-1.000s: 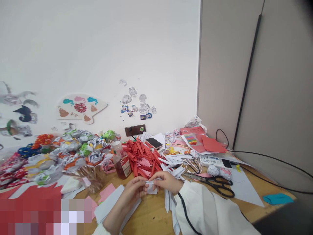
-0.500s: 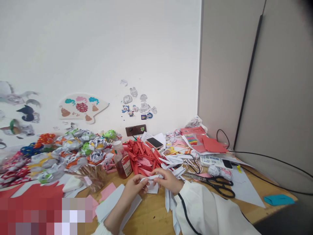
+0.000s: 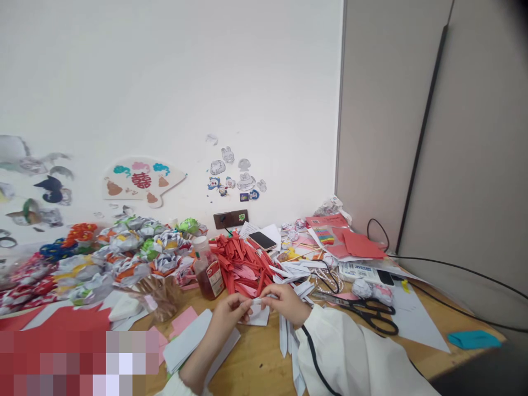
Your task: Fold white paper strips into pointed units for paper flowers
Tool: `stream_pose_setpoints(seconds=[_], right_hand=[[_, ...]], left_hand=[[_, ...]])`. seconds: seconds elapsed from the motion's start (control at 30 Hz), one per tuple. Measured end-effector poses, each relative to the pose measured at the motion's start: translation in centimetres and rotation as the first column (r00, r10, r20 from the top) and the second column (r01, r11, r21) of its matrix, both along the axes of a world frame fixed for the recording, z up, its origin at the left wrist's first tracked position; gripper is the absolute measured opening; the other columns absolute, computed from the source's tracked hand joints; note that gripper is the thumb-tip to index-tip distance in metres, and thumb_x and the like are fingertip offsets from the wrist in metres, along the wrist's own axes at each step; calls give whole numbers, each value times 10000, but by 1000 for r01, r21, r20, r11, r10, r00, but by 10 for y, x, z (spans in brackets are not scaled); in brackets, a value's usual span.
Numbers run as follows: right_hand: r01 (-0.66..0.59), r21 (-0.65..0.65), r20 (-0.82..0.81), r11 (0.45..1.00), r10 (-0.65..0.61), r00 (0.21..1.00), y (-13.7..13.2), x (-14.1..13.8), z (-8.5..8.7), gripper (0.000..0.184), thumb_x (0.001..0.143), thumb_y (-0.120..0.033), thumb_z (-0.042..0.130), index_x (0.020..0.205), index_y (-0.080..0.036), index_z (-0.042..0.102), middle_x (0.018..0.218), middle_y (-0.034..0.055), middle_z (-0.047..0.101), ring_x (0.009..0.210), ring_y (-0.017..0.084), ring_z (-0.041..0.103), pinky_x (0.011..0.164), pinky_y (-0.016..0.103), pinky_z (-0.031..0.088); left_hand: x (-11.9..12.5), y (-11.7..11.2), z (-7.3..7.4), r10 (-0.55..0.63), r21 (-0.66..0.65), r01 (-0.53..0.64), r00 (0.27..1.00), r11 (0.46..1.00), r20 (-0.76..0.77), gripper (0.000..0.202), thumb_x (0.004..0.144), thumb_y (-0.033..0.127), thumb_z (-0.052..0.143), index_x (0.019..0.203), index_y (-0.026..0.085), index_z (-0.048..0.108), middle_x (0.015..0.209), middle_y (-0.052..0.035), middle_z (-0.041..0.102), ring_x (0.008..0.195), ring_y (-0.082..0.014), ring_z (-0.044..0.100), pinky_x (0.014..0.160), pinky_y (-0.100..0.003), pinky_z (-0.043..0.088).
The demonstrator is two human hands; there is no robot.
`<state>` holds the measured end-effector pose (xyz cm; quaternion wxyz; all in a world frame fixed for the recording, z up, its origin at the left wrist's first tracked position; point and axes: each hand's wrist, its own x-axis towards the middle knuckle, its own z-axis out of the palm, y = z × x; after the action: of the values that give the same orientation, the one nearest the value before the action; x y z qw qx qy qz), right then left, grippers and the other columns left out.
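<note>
- The left hand (image 3: 231, 312) is pinching the near end of a small, thin white paper piece (image 3: 256, 302), thumb against curled fingers.
- The right hand (image 3: 286, 303) is pinching the opposite end at three o'clock, its fingertips nearly meeting the other hand's.
- The step in hand, by my judgement, is folding: both hands are seemingly working a crease along the paper's upper edge.
- The next move is probably calling for a steady grip at both ends and even thumb pressure, so that the edges are staying aligned.
- The paper is sitting between the two hands, above the bare brown wooden table (image 3: 247, 366); I cannot tell whether it is touching the tabletop.
- It is looking plain and matte, showing a narrow band between the fingertips; a wider, flat white portion (image 3: 259, 316) is showing at six o'clock, and I cannot tell whether it is part of the same sheet.
- A heap of red folded paper strips (image 3: 241, 261) is lying at twelve o'clock from the paper, and long white folded paper strips (image 3: 291, 344) are lying between four and five.
- A flat white paper stack (image 3: 187, 340) is resting at eight o'clock, just beside the left forearm.
- Black-handled metal scissors (image 3: 377, 319) are lying at three o'clock, well apart.
</note>
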<state>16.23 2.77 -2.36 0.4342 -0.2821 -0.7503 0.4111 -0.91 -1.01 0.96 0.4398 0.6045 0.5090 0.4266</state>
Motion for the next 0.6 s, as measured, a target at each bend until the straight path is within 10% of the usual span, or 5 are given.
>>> stream_pose_setpoints(seconds=[0.3, 0.6], right_hand=[[-59, 0, 68, 998, 59, 996, -7, -2, 3, 142, 743, -209, 507, 859, -174, 581, 704, 5, 626, 646, 134, 598, 581, 222, 451], [-47, -31, 88, 998, 49, 995, -4, 4, 9, 113, 765, -224, 479, 768, -167, 577, 557, -27, 565, 462, 85, 508, 483, 189, 414]], left_hand=[[0, -5, 1, -36, 202, 132, 907, 971, -420, 223, 699, 303, 494, 629, 139, 628, 614, -35, 628, 614, -161, 550, 587, -238, 391], [-9, -2, 5, -75, 73, 92, 976, 993, -207, 274, 666, 406, 536, 608, 141, 570, 502, 12, 580, 447, -115, 502, 466, -216, 378]])
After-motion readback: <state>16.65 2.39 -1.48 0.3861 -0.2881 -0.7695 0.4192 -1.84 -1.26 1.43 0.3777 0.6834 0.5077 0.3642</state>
